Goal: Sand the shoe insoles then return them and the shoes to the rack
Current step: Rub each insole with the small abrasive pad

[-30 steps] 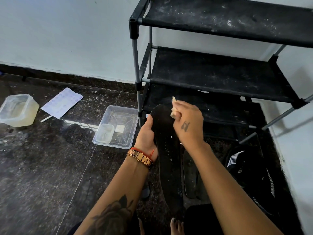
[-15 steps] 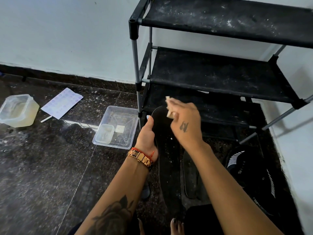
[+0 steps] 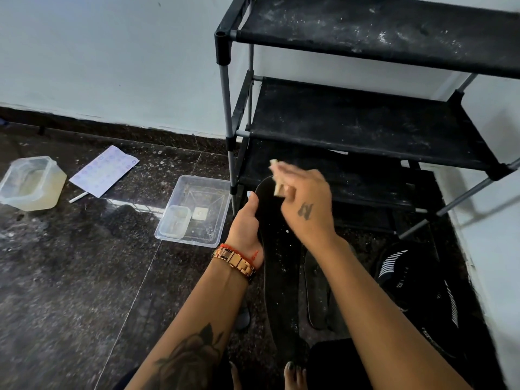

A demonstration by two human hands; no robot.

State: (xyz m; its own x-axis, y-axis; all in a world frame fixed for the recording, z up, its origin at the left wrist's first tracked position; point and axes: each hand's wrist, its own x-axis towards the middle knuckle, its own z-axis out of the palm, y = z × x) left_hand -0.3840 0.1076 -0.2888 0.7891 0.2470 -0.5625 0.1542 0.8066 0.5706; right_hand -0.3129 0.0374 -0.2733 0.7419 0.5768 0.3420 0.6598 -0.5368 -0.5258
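A long black insole stands tilted in front of me, its toe end up near the rack's bottom shelf. My left hand grips its left edge, thumb on top. My right hand pinches a small tan piece of sandpaper against the insole's toe end; the hand is blurred. A second black insole lies on the floor just right of the first. A black shoe with white stripes sits on the floor at the right.
A black three-shelf rack stands against the white wall. On the dark floor left of it lie a clear plastic tray with a small tub, a clear container, and a printed sheet.
My right hand with the sandpaper has slid up and left along the insole toward its toe end. The left hand has kept its grip in the same place.
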